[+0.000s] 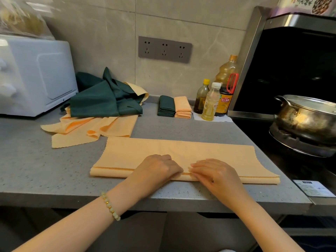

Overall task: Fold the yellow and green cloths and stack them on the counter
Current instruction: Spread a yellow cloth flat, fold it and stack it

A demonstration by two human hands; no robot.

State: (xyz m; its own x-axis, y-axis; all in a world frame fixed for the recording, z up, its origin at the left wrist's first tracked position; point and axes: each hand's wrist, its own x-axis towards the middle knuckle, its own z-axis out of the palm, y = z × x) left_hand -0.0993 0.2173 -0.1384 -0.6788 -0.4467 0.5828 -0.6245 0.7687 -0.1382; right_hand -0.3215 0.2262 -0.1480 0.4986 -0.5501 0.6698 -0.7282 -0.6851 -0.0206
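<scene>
1. Lying along the counter (45, 175) edge, the yellow cloth (181, 151) runs left-right, its long axis crossing both hands.
2. One loose heap (101, 106) (green over yellow) sits back left.
3. Two folded stacks stand behind: green stack (165, 106), yellow stack (183, 107).
4. Left hand (160, 168) curls onto the near edge mid-strip; right hand (214, 173) presses flat beside it.

Grey speckled stone counter (45, 170) across the frame's middle. On it: long folded strip of yellow cloth (181, 151), lower centre; loose yellow cloths (81, 131) under crumpled dark green cloths (98, 100), centre left; folded green stack (166, 106) touching folded yellow stack (182, 107), centre; white boxy oven (36, 75), upper left; white paper sheet (218, 119), centre right.
</scene>
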